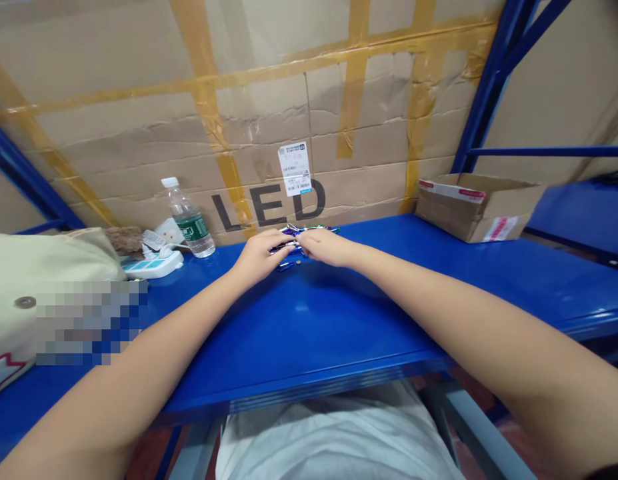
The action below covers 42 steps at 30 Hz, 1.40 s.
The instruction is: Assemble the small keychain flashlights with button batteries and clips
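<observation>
My left hand point(261, 255) and my right hand point(325, 246) meet at the far side of the blue table, over a small cluster of shiny metallic pieces. The fingers of my left hand curl around a silvery piece, too small to name. My right hand is closed beside it with its fingertips tucked in; what it grips is hidden. A small blue shiny piece point(285, 266) lies on the table just below the hands. Bits of green and silver show behind my right hand.
A water bottle point(193, 223) stands left of my hands near a white power strip point(153, 265). A pale cloth bag point(43, 267) lies further left. An open cardboard box point(453, 210) sits at the right. A large taped carton point(269, 120) closes off the back of the blue table point(309, 327).
</observation>
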### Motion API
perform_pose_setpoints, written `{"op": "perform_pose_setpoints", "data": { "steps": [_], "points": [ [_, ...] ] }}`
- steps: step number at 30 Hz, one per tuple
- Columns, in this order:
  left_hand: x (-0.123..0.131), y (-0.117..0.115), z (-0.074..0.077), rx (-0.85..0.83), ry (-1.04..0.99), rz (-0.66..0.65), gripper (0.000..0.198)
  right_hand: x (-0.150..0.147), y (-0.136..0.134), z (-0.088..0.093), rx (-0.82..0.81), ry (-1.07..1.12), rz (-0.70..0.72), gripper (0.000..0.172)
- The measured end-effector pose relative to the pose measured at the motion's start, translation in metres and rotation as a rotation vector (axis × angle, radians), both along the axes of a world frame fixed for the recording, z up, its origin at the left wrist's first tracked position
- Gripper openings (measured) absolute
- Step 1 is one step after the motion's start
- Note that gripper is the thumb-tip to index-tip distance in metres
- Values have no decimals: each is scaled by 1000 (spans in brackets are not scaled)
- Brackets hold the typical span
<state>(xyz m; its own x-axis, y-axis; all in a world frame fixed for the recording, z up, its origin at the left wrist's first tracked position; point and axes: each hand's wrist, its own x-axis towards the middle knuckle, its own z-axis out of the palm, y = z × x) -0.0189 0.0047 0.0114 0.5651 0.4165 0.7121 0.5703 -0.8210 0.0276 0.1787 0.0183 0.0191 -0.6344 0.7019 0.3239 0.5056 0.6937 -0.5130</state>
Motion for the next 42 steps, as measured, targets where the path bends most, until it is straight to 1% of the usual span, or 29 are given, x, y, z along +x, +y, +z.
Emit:
{"op": "perform_pose_setpoints", "data": {
  "steps": [1,2,4,7,9,10,11,12,13,15,17,18,19,20,21,22,23,25,27,28,29,31,34,37,40,42],
  "points": [
    [0,1,-1,-32,-14,1,19,3,0,0,150,-54,-12,32],
    [0,1,-1,-60,-25,0,19,6,0,0,263,-111,-13,30],
    [0,2,-2,-103,-36,-10,19,10,-1,0,378,-224,1,30],
    [-1,3,-4,-120,-22,-23,20,12,-1,-1,419,-302,15,29],
    [-2,3,-5,-93,2,-29,21,10,0,-3,391,-264,40,27],
    [-2,3,-6,-67,13,-30,21,7,0,-4,351,-210,58,25],
    [-3,3,-7,-37,22,-29,21,4,1,-6,284,-136,72,24],
    [-3,2,-8,-2,26,-25,22,1,1,-7,179,-52,79,24],
    [-3,1,-8,35,27,-20,22,-2,1,-8,40,36,81,26],
    [-4,-2,-9,105,26,-7,22,-6,-1,-9,-300,186,97,31],
    [-3,-4,-8,163,29,17,22,-8,-4,-7,-611,266,178,34],
    [-3,-5,-7,183,31,30,22,-8,-5,-5,-719,282,230,36],
    [-3,-5,-6,188,30,41,23,-8,-6,-4,-783,289,268,37],
    [-2,-5,-4,177,24,47,23,-7,-7,-2,-801,289,281,38],
    [-2,-4,-3,144,13,46,23,-6,-7,-1,-775,280,267,38],
    [-2,-3,-2,92,-1,38,23,-5,-6,0,-703,261,231,39],
    [-1,-2,-1,24,-15,26,23,-4,-4,0,-589,223,190,40],
    [-2,1,-1,-112,-37,1,24,0,0,-1,-276,109,128,39],
    [-2,3,-2,-202,-34,-17,26,4,6,-3,10,-24,106,37],
    [-3,3,-3,-225,-26,-21,27,6,8,-4,106,-78,103,36],
    [-3,4,-4,-237,-20,-20,27,7,10,-4,162,-122,99,36],
    [-2,5,-7,-247,-22,-10,28,8,11,-4,196,-169,90,38],
    [-1,5,-9,-250,-49,-2,27,6,9,-4,172,-163,79,32],
    [1,4,-10,-256,-45,-5,25,5,7,-4,67,-136,81,26],
    [3,2,-10,-271,-23,-2,23,5,9,-8,-70,-63,67,29],
    [4,1,-10,-278,-21,3,23,5,11,-11,-129,-3,67,30]
  ]
}}
